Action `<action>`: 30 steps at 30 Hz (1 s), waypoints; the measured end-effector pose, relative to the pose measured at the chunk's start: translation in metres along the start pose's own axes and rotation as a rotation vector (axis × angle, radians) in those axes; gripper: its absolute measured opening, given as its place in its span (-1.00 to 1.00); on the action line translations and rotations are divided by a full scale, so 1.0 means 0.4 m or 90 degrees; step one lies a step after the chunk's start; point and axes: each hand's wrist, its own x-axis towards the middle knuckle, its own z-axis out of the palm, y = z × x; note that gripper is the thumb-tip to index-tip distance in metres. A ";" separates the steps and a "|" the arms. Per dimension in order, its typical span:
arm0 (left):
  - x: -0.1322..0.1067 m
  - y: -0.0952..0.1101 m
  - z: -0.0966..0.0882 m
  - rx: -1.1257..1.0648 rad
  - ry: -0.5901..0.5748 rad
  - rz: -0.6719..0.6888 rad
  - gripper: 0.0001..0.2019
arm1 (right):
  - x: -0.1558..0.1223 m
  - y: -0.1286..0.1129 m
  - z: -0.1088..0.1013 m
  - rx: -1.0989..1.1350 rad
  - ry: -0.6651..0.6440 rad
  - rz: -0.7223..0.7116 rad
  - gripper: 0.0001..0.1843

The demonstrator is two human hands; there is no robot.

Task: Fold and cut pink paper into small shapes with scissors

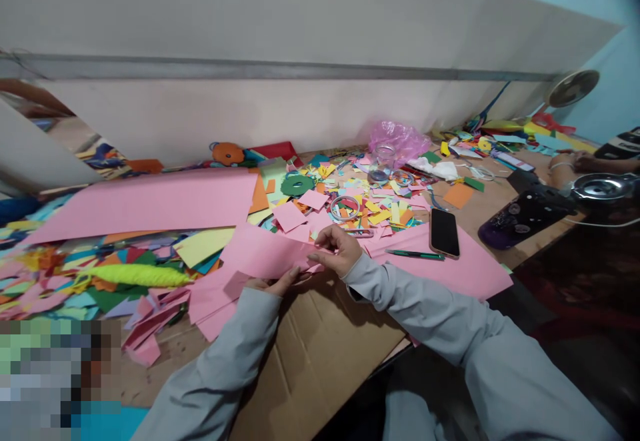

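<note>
A sheet of pink paper (pixel 265 251) is held between my hands above a piece of cardboard (pixel 320 354). My left hand (pixel 280 283) is closed on its lower edge, thumb on top. My right hand (pixel 341 250) pinches its right end with thumb and fingers bent. The two hands nearly meet, and some fingertips are hidden behind the paper. More pink sheets (pixel 215 318) lie beside my left wrist. Right of my right hand, a green pen (pixel 416 254) and a phone (pixel 444 232) rest on a large pink sheet (pixel 475 268).
Colored paper scraps (pixel 385 211) cover the table, with a tape roll (pixel 345 208) and a glass jar (pixel 384 161) among them. A yellow yarn bundle (pixel 135 274) lies left. Another person's arm (pixel 565 168) and a dark bottle (pixel 520 214) are at right.
</note>
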 end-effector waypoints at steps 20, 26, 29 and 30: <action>-0.010 0.027 -0.004 0.071 0.065 0.009 -0.67 | -0.002 -0.018 -0.007 -0.076 -0.096 0.043 -0.52; -0.030 0.055 0.006 0.112 0.074 0.010 -0.70 | -0.004 -0.015 -0.006 -0.095 -0.097 0.034 -0.51; -0.046 0.069 0.015 0.127 0.062 0.016 -0.71 | -0.006 -0.014 -0.005 -0.094 -0.105 0.029 -0.50; -0.050 0.071 0.018 0.113 0.049 0.019 -0.71 | -0.007 -0.015 -0.006 -0.095 -0.108 0.030 -0.51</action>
